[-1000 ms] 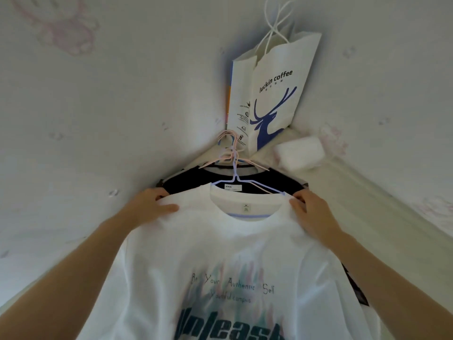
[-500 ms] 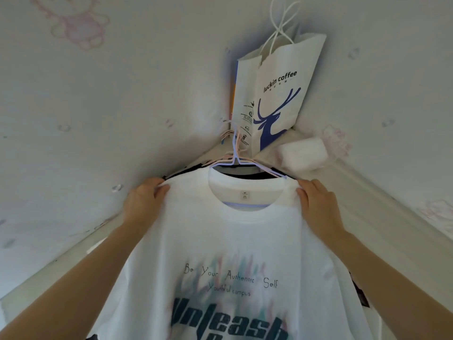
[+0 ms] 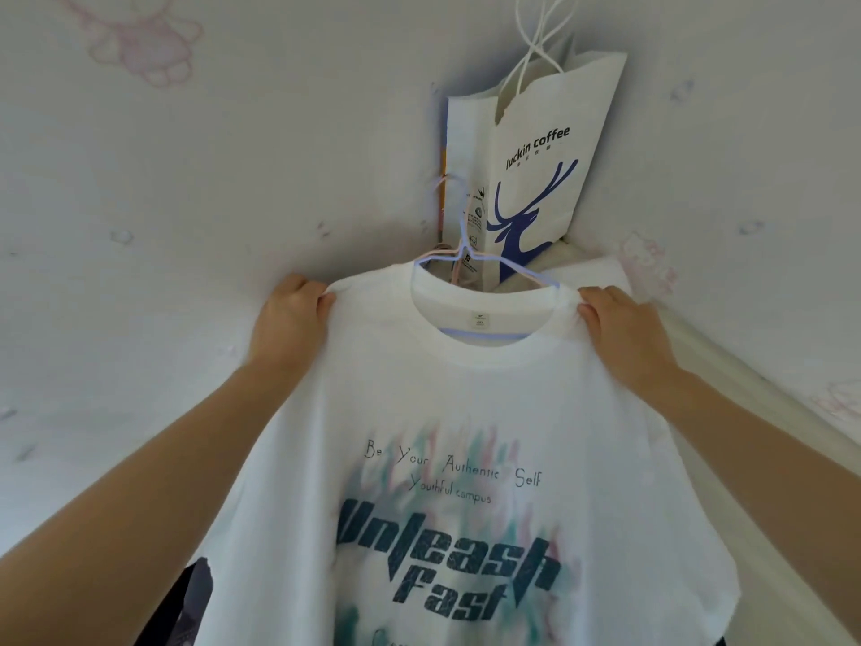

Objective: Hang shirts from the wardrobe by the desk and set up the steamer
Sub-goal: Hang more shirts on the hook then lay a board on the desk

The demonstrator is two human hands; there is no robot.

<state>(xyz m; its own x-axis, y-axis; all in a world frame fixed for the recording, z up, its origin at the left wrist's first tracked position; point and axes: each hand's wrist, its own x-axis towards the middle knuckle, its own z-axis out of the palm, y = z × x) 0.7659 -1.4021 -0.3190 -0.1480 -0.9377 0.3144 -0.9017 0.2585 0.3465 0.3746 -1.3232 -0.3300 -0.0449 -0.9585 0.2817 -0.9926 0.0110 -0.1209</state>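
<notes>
A white T-shirt (image 3: 466, 394) with dark "Unleash Fast" print hangs in front of me on a pale blue wire hanger (image 3: 508, 268). My left hand (image 3: 291, 319) pinches its left shoulder seam. At the right shoulder, my right hand (image 3: 624, 333) grips the fabric. A pink hanger hook (image 3: 440, 198) shows behind the blue one. A black shirt (image 3: 186, 608) peeks out at the lower left, mostly hidden behind the white one. No steamer is in view.
A white "luckin coffee" paper bag (image 3: 545, 179) with a blue deer stands in the corner on a ledge (image 3: 727, 366) running down to the right. Pale wallpapered walls (image 3: 186, 202) close in on both sides.
Both hands have lifted the white shirt higher, so its shoulders now cover the black shirt and the white bundle on the ledge. The view has moved closer to the corner.
</notes>
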